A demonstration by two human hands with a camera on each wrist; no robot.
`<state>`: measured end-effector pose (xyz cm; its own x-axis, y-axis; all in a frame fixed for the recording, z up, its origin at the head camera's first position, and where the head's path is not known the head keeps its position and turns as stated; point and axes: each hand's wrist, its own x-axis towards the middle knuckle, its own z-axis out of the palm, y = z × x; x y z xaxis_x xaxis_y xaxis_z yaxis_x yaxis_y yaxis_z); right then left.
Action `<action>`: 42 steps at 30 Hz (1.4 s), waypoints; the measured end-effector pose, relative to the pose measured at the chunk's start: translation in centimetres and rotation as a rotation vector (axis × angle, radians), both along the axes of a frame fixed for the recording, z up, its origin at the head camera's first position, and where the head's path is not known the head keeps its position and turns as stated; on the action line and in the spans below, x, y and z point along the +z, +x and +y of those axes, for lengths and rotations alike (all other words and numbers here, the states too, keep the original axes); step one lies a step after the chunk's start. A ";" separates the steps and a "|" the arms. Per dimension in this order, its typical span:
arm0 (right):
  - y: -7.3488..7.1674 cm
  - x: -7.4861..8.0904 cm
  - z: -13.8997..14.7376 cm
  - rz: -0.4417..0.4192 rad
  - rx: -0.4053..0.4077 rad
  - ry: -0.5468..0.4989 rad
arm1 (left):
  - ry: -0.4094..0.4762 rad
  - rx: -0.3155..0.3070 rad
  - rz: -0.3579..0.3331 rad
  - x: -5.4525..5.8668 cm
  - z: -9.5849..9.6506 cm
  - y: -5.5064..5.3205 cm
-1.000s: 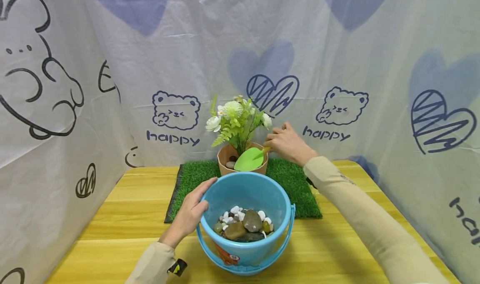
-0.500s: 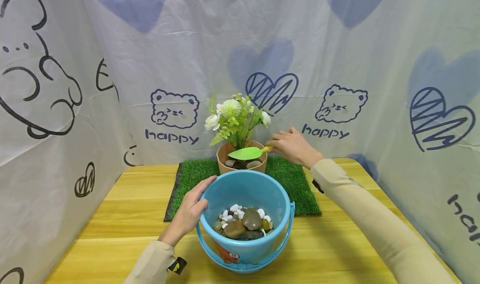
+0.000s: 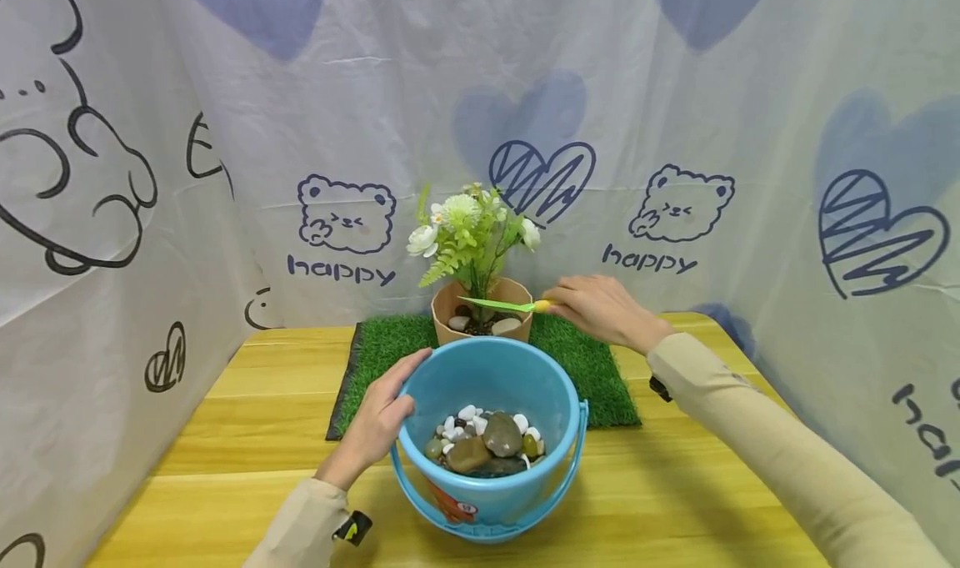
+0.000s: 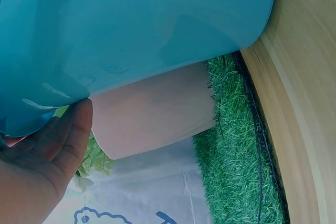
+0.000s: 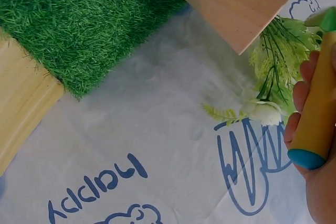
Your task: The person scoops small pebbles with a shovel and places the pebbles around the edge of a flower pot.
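Left hand (image 3: pixel 378 414) grips near side of blue bucket (image 3: pixel 491 372) at its rim; mixed stones (image 3: pixel 501 434) inside. Right hand (image 3: pixel 603 311) clasps green shovel (image 3: pixel 512 306) by its yellow handle, blade over mouth of flower pot (image 3: pixel 444 331). Pot on grass mat (image 3: pixel 592 376) behind bucket, white flowers (image 3: pixel 461 212) upright

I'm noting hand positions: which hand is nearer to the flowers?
Right. The right hand is just to the right of the flowers, holding the shovel. The left hand is farther, at the rim of the bucket in front.
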<state>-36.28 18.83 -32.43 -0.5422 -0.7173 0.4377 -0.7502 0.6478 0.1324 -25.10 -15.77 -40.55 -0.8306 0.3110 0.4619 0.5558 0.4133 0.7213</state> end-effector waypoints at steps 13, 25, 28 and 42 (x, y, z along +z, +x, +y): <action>2.4 -0.2 1.3 -0.047 -0.002 -0.017 | -0.003 0.015 -0.013 -0.2 0.0 0.1; 4.7 1.0 1.0 0.000 0.113 -0.034 | -0.004 0.023 -0.010 -0.2 0.0 0.0; 5.3 1.2 0.6 -0.042 0.149 0.007 | -0.002 0.024 -0.007 -0.2 0.0 0.0; 8.0 3.2 -2.4 -0.226 0.098 0.245 | -0.012 0.020 -0.005 -0.1 0.1 0.0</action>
